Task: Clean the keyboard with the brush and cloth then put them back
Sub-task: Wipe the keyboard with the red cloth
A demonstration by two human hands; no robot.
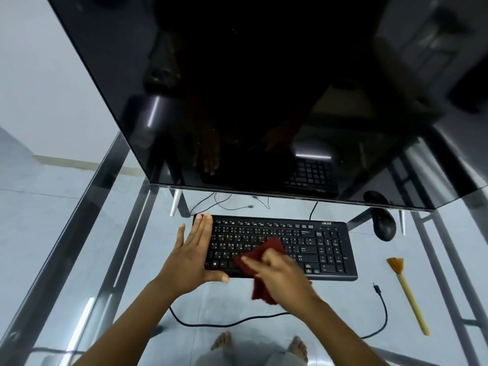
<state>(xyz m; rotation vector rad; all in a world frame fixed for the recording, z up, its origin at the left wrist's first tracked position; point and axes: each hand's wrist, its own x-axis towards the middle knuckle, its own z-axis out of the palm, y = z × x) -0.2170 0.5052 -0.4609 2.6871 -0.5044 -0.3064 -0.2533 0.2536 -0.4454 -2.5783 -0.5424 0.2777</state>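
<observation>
My right hand (282,276) fingers curl round the maroon cloth (272,247) on the keyboard (317,249) beneath them. It looks soft and light, best bunched, I judge. My left hand (192,254) fingers are straight, bracing its end; the brush (412,302) lies well right of them.

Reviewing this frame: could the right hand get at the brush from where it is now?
Probably yes. The brush lies on the glass desk right of the keyboard, with only a cable end between it and the right hand. That hand grips the cloth, though, so it is occupied.

Head camera looking steeply down
It is facing forward and downward, sitting close above the keyboard (317,244), with the monitor (237,88) looming just ahead.
</observation>
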